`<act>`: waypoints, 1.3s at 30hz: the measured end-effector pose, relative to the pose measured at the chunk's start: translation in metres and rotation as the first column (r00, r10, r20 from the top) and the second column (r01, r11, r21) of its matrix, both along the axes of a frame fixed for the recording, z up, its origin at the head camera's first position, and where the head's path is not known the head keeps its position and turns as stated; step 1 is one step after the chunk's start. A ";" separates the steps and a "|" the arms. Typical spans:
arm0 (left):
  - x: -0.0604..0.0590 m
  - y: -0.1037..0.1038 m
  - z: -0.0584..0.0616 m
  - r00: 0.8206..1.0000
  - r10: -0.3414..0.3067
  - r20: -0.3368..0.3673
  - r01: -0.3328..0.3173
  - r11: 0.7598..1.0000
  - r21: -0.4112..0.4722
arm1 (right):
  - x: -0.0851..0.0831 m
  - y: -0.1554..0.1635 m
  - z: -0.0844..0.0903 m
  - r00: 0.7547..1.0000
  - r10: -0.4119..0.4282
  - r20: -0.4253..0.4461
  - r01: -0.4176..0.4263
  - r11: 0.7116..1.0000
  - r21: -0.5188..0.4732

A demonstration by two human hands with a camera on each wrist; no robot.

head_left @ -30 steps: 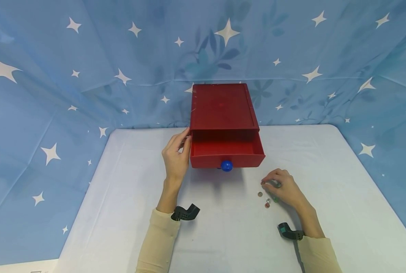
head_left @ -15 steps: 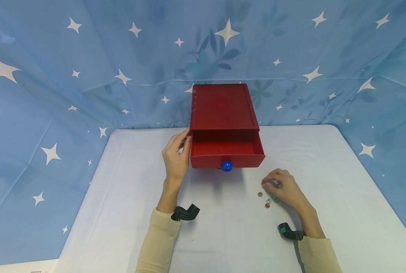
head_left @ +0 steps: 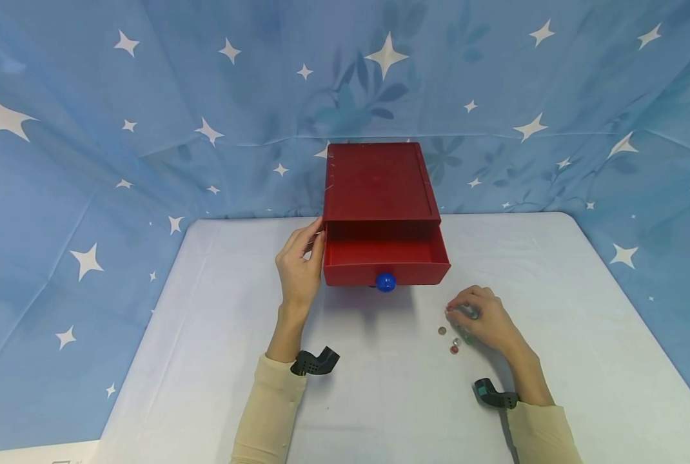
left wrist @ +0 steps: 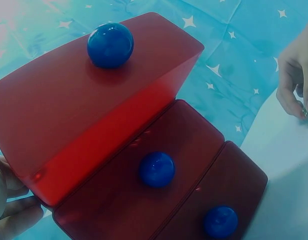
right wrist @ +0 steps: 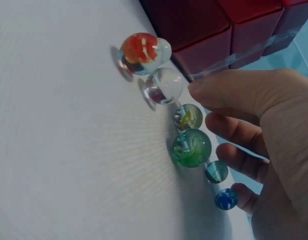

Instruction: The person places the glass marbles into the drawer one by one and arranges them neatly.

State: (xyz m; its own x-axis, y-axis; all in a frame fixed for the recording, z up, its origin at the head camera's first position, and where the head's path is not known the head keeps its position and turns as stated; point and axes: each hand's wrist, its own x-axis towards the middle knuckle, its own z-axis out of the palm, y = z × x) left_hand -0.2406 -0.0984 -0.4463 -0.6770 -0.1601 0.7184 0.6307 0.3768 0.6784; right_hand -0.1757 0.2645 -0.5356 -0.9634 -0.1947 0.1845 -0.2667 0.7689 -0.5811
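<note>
A red drawer cabinet (head_left: 380, 180) stands at the back of the table, its top drawer (head_left: 387, 274) pulled out with nothing visible inside. Blue knobs (left wrist: 157, 169) mark the drawer fronts. My left hand (head_left: 300, 267) rests fingers and thumb against the cabinet's left side. To the front right, my right hand (head_left: 483, 319) has thumb and index finger brought together just above the table; I cannot tell whether they pinch anything. Glass marbles lie around it: an orange-red one (right wrist: 139, 52), a clear one (right wrist: 164, 85), a yellow-green one (right wrist: 188, 117), a green one (right wrist: 192, 147) and small blue ones.
A white cloth covers the table (head_left: 374, 399). A blue curtain (head_left: 252, 96) with white stars hangs behind and on both sides. Black wrist cameras (head_left: 316, 362) are strapped to both forearms.
My right hand has shifted very slightly to the right. The left hand, the cabinet and the visible loose marbles have stayed in place.
</note>
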 end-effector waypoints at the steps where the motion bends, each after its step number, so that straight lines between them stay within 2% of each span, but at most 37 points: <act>1: 0.000 0.000 0.000 1.000 0.002 0.001 -0.002 1.000 -0.002 | 0.000 0.000 0.000 1.000 -0.001 0.001 0.001 1.000 -0.002; 12: 0.000 0.000 0.000 1.000 -0.005 -0.001 0.005 1.000 0.003 | 0.001 0.000 0.005 1.000 -0.014 0.021 0.014 1.000 -0.019; 33: -0.001 0.000 -0.001 1.000 0.002 -0.009 -0.002 1.000 -0.009 | 0.002 0.000 0.014 0.996 -0.012 -0.094 0.010 1.000 -0.024; 39: -0.001 -0.001 -0.002 1.000 0.001 -0.015 -0.001 1.000 -0.001 | 0.003 -0.001 0.018 0.995 -0.017 -0.094 0.015 1.000 -0.021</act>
